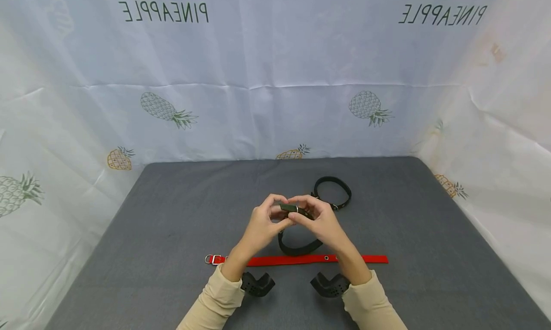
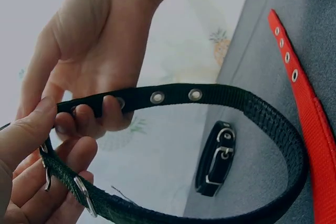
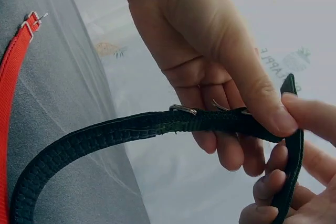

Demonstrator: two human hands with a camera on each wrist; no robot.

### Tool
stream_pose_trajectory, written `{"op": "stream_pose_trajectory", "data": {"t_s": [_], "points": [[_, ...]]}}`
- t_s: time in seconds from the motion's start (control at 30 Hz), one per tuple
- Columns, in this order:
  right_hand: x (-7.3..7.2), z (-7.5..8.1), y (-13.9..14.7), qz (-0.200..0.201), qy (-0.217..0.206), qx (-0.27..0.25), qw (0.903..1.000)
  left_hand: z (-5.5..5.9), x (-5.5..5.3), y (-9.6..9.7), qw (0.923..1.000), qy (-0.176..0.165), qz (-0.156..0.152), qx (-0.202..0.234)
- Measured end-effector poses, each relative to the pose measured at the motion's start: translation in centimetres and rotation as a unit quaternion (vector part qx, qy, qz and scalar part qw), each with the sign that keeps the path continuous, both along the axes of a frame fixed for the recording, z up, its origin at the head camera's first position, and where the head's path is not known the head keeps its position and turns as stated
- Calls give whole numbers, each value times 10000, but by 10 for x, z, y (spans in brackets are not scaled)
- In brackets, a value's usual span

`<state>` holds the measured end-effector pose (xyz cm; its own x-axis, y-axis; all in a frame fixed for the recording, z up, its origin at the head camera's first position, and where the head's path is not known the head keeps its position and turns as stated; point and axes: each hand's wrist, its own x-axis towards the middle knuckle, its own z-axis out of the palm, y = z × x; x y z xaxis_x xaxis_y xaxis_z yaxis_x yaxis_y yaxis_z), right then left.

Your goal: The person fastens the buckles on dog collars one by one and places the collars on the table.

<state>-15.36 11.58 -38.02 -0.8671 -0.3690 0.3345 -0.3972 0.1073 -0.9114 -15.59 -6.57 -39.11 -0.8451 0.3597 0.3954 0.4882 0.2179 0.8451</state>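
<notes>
Both hands hold a dark green-black buckle collar (image 1: 297, 251), raised over the table, its loop hanging below them. My left hand (image 1: 263, 225) grips the end with the metal buckle (image 2: 86, 195), thumb over the band. With curled fingers my right hand (image 1: 320, 220) holds the strap part with metal eyelets (image 2: 157, 97). In the right wrist view the strap's pointed tip (image 3: 290, 83) sticks out past the left thumb, the right hand's fingertips right at it. The two hands meet closely, and fingers partly hide where the strap crosses the buckle end.
A red collar (image 1: 284, 260) lies stretched out straight nearer the person, its buckle at the left and eyelets at the right. Behind the right hand, a fastened black collar (image 1: 349, 192) stands in a loop. White pineapple-print cloth (image 1: 275, 124) surrounds the grey table (image 1: 193, 210).
</notes>
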Motion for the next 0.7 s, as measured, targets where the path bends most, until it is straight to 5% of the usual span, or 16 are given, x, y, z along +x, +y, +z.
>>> {"op": "stream_pose_trajectory", "data": {"t_s": [0.37, 0.7], "points": [[0, 1, 2, -274, -361, -415, 9981, 3, -2, -5, 9993, -298, 227, -2], [1, 3, 3, -463, -289, -680, 9962, 3, -2, -6, 9988, 42, 338, 342]]}}
